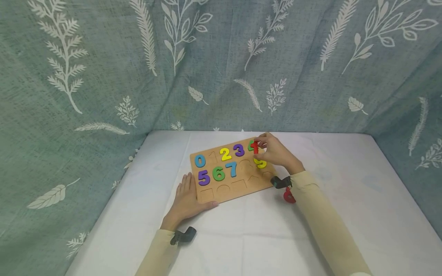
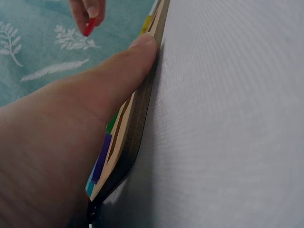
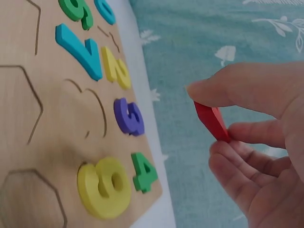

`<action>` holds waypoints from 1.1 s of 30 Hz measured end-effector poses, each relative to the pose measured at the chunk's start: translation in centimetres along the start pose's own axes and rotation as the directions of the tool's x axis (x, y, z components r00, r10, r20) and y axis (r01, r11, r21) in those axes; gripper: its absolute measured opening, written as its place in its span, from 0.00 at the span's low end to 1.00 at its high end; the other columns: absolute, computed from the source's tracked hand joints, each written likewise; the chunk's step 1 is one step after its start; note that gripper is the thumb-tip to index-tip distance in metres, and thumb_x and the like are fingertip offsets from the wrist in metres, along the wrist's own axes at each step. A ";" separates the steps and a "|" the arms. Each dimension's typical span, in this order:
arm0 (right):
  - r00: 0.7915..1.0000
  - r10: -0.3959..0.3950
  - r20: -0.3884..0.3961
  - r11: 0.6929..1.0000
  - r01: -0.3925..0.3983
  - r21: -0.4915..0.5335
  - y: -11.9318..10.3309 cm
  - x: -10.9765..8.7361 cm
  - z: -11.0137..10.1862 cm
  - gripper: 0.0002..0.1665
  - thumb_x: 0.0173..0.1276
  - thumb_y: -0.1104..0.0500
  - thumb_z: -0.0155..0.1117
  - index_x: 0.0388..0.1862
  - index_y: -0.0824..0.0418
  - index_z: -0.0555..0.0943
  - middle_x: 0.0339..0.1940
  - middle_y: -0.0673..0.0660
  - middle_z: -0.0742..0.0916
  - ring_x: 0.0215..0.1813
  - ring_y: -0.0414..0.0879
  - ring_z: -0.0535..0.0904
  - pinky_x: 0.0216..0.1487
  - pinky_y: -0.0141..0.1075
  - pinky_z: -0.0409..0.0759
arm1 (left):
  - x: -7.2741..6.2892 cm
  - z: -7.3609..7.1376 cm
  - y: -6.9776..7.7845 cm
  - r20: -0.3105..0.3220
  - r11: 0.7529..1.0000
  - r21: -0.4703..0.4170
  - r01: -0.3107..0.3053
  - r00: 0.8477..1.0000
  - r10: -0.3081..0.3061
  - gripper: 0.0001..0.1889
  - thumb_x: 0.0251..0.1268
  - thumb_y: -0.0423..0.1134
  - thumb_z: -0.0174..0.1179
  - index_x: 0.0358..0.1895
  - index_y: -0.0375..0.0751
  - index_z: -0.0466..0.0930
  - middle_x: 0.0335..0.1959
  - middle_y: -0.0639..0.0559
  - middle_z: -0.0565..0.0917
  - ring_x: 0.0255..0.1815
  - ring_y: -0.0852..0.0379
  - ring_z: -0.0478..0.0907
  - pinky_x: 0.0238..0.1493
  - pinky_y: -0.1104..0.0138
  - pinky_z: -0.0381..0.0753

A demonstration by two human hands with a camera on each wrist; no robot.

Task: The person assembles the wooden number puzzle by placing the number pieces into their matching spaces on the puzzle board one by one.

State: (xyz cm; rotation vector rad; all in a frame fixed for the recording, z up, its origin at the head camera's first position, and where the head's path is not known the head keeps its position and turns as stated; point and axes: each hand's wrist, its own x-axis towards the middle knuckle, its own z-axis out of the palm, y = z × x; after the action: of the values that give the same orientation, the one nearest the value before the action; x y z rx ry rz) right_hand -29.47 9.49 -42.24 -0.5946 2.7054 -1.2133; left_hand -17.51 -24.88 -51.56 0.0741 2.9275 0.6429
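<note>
A wooden number puzzle board lies slightly turned on the white table. My left hand rests at its near left corner, fingers straight along the left side and thumb on the near edge. Above the board's far right part, my right hand pinches a red number 1 between thumb and fingers; the right wrist view shows this red piece clear of the board. Below it sit the green 4 and yellow 9. The outlined slot for 1 is bare.
Blue 0, yellow 2, purple 3, purple 5, green 6 and blue 7 sit on the board. Another red piece lies beside the right wrist, partly hidden. A patterned curtain hangs behind.
</note>
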 end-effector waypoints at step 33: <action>0.988 -0.137 0.072 0.989 0.141 -0.040 -3.2 4.6 3.6 0.37 0.65 0.59 0.76 0.71 0.67 0.75 0.67 0.65 0.76 0.63 0.60 0.81 0.68 0.52 0.81 | -0.2 -0.2 -0.1 0.000 1.000 -0.002 -0.017 1.000 0.017 0.78 0.45 0.82 0.65 0.84 0.34 0.30 0.87 0.37 0.34 0.88 0.38 0.28 0.86 0.39 0.38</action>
State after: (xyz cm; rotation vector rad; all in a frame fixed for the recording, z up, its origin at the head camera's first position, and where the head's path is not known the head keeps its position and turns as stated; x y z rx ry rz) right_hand -31.77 3.23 -42.07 -0.8282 2.6787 -1.1412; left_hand -17.37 -25.05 -51.43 0.0990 2.9287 0.6485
